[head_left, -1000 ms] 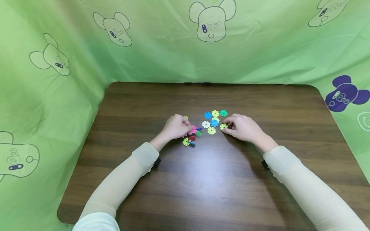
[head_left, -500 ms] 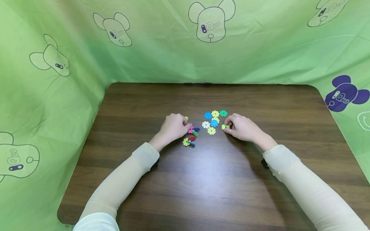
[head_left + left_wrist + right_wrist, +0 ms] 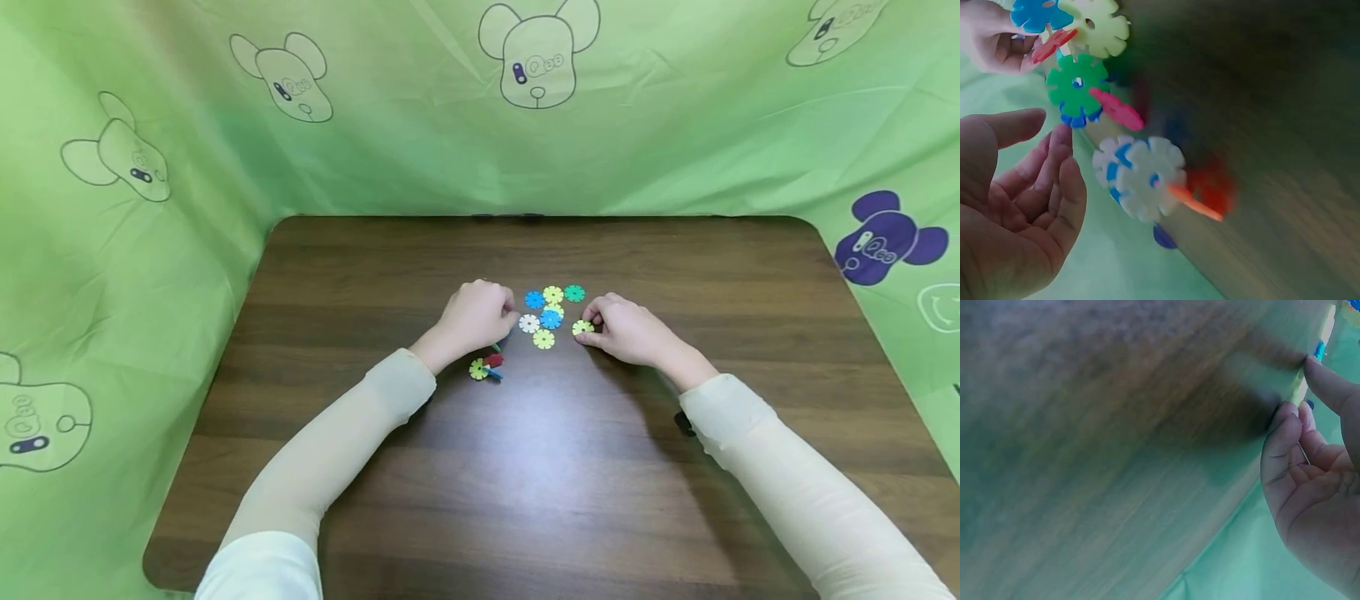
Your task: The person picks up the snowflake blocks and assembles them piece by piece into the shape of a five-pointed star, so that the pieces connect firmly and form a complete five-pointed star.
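Right hand fingers pinch the yellow-green disc at its rim, right of the disc cluster. Left hand fingers relaxed, empty. Disc likely light, rigid, thin: grip edges.

Near half of bench bare between the sleeves; loose discs crowd mid-bench; green curtain closes the far edge.

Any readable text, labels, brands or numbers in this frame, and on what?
"Qee" appears to read on the face of the outlined bear printed on the green cloth; the letters are small, so this is uncertain.
The same mark on the purple bear is too small to read for sure.
The plastic discs, table and sleeves carry no visible text.
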`<state>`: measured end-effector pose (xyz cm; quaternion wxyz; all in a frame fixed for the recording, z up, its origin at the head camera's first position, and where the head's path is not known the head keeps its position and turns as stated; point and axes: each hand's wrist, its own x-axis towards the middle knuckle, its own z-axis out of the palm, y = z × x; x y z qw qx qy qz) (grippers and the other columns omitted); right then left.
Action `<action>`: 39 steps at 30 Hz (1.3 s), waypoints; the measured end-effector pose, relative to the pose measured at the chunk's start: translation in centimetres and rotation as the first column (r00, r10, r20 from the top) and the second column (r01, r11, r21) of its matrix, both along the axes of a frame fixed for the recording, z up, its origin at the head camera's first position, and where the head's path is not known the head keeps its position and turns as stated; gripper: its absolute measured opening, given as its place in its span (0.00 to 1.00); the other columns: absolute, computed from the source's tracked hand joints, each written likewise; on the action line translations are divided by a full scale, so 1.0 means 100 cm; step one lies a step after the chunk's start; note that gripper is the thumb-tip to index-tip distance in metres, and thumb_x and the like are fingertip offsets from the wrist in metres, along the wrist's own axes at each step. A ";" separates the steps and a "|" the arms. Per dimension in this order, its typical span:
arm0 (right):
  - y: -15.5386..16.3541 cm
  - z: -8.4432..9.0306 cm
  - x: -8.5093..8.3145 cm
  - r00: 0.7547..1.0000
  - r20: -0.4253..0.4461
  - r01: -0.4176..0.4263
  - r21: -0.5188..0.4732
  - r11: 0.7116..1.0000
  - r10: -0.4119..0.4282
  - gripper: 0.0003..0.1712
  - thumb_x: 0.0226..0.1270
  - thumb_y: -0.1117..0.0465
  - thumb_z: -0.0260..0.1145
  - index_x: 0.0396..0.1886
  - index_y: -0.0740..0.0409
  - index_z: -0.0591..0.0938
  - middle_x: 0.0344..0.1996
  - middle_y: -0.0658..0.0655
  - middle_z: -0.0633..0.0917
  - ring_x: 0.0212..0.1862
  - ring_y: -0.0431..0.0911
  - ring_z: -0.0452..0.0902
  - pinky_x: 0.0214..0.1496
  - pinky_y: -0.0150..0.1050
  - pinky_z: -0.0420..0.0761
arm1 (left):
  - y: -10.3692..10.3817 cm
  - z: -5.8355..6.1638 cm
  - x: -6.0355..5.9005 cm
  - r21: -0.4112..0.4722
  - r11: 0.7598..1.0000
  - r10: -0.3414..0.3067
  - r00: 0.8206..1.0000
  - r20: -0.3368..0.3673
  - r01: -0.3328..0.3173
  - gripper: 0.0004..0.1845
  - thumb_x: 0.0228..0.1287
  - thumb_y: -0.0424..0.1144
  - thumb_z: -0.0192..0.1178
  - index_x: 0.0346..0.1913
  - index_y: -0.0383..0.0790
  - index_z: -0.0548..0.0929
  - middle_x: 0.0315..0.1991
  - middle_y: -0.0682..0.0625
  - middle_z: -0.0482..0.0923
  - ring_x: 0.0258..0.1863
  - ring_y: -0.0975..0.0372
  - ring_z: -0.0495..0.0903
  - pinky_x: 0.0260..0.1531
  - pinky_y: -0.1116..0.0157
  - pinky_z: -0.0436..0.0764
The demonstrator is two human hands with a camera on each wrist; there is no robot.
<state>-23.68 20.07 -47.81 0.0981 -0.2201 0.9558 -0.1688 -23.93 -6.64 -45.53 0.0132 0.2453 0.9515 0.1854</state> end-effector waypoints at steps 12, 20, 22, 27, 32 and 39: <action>0.004 0.000 0.002 0.999 -0.013 0.029 -0.066 0.997 -0.030 0.17 0.59 0.51 0.70 0.41 0.53 0.75 0.28 0.50 0.78 0.27 0.43 0.72 0.34 0.41 0.72 | 0.029 -0.013 -0.009 -0.262 0.962 -0.075 0.997 0.016 0.077 0.17 0.59 0.47 0.62 0.52 0.55 0.83 0.42 0.52 0.78 0.39 0.58 0.74 0.27 0.61 0.77; 0.006 -0.002 0.005 0.998 -0.018 0.054 -0.102 0.993 -0.056 0.12 0.59 0.53 0.70 0.39 0.52 0.80 0.26 0.48 0.79 0.29 0.42 0.73 0.34 0.40 0.73 | 0.032 -0.015 -0.010 -0.227 0.971 -0.057 0.996 0.068 0.071 0.15 0.59 0.48 0.64 0.49 0.50 0.82 0.42 0.54 0.77 0.40 0.60 0.73 0.31 0.61 0.77; 0.007 -0.003 0.006 0.998 -0.040 0.051 -0.122 0.991 -0.056 0.10 0.60 0.53 0.70 0.36 0.51 0.82 0.25 0.47 0.80 0.29 0.41 0.74 0.34 0.39 0.73 | 0.032 -0.014 -0.011 -0.194 0.980 -0.037 0.995 0.097 0.055 0.14 0.58 0.47 0.64 0.47 0.49 0.81 0.40 0.55 0.77 0.39 0.60 0.73 0.31 0.62 0.77; 0.007 -0.002 0.009 0.992 -0.117 0.024 -0.179 0.984 -0.046 0.07 0.60 0.50 0.70 0.32 0.46 0.84 0.23 0.44 0.81 0.28 0.39 0.75 0.33 0.39 0.74 | 0.026 -0.012 -0.013 -0.036 0.999 -0.014 0.985 0.169 0.021 0.12 0.59 0.45 0.66 0.43 0.48 0.79 0.32 0.57 0.78 0.33 0.64 0.75 0.33 0.64 0.76; 0.002 0.006 0.013 0.982 -0.188 -0.008 -0.216 0.976 -0.034 0.05 0.60 0.47 0.69 0.31 0.40 0.84 0.20 0.39 0.79 0.24 0.35 0.73 0.30 0.37 0.74 | 0.014 -0.007 -0.011 0.163 0.987 -0.037 0.982 0.188 0.006 0.08 0.61 0.45 0.65 0.40 0.46 0.84 0.30 0.59 0.81 0.31 0.69 0.77 0.36 0.67 0.75; -0.009 0.017 0.020 0.942 -0.336 -0.120 -0.288 0.950 0.017 0.05 0.56 0.54 0.73 0.33 0.45 0.86 0.19 0.38 0.78 0.21 0.34 0.71 0.25 0.33 0.73 | -0.002 0.006 -0.002 0.314 0.949 -0.068 0.967 0.246 -0.013 0.08 0.65 0.49 0.61 0.38 0.49 0.84 0.29 0.59 0.79 0.26 0.66 0.76 0.29 0.67 0.74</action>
